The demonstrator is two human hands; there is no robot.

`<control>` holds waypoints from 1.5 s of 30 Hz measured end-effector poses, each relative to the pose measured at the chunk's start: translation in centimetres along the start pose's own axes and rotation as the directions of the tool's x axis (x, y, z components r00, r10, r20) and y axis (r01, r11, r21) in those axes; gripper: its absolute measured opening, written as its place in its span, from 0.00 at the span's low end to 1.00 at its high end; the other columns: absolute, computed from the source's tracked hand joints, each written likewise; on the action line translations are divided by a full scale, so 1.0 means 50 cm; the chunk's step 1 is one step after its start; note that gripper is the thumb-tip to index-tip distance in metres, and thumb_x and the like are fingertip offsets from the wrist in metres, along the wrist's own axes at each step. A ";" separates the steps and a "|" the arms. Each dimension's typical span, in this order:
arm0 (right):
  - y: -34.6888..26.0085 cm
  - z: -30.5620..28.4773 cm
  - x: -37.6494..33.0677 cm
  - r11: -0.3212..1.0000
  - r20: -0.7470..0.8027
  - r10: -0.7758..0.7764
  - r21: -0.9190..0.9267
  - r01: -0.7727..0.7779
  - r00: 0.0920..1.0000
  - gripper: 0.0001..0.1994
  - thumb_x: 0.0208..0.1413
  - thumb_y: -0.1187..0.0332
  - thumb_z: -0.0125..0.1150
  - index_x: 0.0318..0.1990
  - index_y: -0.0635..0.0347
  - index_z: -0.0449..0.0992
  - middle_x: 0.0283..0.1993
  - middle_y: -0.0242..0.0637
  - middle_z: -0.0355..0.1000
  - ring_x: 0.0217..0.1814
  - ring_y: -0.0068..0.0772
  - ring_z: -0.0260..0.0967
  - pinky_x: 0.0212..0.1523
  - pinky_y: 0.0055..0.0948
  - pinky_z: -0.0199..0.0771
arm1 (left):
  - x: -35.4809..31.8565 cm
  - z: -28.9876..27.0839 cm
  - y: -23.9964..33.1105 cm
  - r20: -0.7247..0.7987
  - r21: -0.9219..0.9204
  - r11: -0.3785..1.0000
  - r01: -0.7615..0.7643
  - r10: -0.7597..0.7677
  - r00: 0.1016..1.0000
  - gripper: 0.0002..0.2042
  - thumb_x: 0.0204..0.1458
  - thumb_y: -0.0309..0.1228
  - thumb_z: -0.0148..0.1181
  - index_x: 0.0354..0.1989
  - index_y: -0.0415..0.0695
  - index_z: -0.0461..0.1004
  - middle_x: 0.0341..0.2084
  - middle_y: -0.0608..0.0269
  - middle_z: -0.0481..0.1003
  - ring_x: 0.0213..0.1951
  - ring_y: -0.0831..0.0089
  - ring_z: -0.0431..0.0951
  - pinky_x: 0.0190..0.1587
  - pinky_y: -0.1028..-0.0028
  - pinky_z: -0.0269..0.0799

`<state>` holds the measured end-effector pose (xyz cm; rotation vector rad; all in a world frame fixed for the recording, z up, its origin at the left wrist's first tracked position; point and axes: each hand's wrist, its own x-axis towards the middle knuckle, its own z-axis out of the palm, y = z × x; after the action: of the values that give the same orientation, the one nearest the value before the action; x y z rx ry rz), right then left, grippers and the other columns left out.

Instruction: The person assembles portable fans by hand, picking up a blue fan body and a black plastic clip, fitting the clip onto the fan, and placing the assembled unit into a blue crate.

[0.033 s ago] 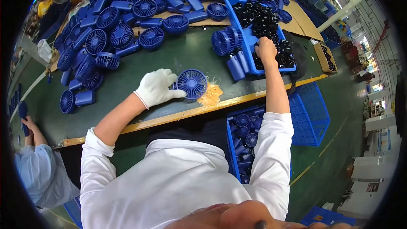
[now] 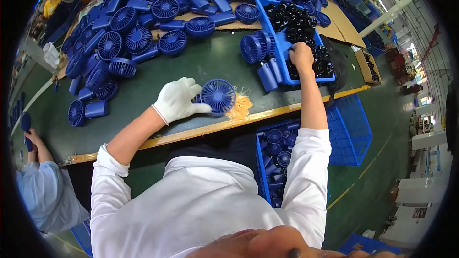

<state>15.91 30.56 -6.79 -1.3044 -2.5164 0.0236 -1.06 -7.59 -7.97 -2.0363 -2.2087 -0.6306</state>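
Observation:
My left hand (image 2: 178, 99), in a white glove, is closed round a blue handheld fan (image 2: 218, 96) just above the near part of the green table. The fan's round grille faces up and its handle is hidden by the glove. My bare right hand (image 2: 301, 56) reaches into a blue plastic bin (image 2: 283, 62) of small shiny black parts (image 2: 297, 24). Its fingers are bent together, and whatever they pinch is hidden. Against the bin's left side are several more blue fans (image 2: 256, 47), with their handles (image 2: 267, 76) toward me.
A large heap of blue fans (image 2: 165, 8) covers the far side of the table (image 2: 158, 79). Yellowish residue (image 2: 240, 108) marks the front edge. Below stand a crate of fans (image 2: 260, 162) and an open blue crate (image 2: 351, 126). At far left, a co-worker's hand (image 2: 33, 137) holds a fan.

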 end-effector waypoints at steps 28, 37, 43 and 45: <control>-0.375 -0.085 -0.415 0.414 -0.712 -0.366 0.452 0.790 0.600 0.13 0.40 0.80 0.70 0.35 0.66 0.74 0.40 0.42 0.72 0.37 0.43 0.65 0.35 0.36 0.68 | -0.040 -0.020 0.087 0.273 -0.939 -0.325 0.111 -0.512 0.814 0.17 0.60 0.43 0.51 0.38 0.38 0.73 0.29 0.61 0.76 0.28 0.77 0.75 0.32 0.77 0.70; -0.406 -0.060 -0.418 0.394 -0.672 -0.609 0.205 0.896 0.422 0.10 0.38 0.81 0.66 0.31 0.70 0.74 0.47 0.44 0.71 0.40 0.41 0.67 0.38 0.36 0.69 | -0.029 -0.015 0.079 0.032 -0.945 0.238 0.226 -0.621 0.783 0.24 0.58 0.47 0.50 0.19 0.38 0.72 0.13 0.65 0.70 0.19 0.78 0.70 0.22 0.76 0.65; -0.356 -0.026 -0.435 0.477 -0.613 -0.297 0.569 0.670 0.732 0.06 0.52 0.76 0.63 0.33 0.71 0.74 0.47 0.49 0.70 0.36 0.40 0.71 0.36 0.32 0.73 | -0.043 -0.003 0.063 0.124 -0.908 0.235 0.348 -0.641 0.758 0.19 0.52 0.43 0.59 0.19 0.38 0.73 0.12 0.68 0.70 0.17 0.81 0.71 0.21 0.76 0.65; -0.341 -0.012 -0.435 0.444 -0.411 -0.283 0.745 0.498 0.867 0.08 0.55 0.73 0.63 0.35 0.72 0.76 0.47 0.50 0.70 0.35 0.39 0.71 0.36 0.30 0.72 | -0.045 0.014 0.060 0.116 -0.890 0.269 0.368 -0.647 0.754 0.19 0.52 0.42 0.59 0.19 0.38 0.74 0.12 0.68 0.70 0.17 0.80 0.72 0.21 0.76 0.66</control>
<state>14.24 3.10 -9.26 -0.2677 -2.0394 0.8302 2.24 -9.37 -8.59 -1.0737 -2.5817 -2.4335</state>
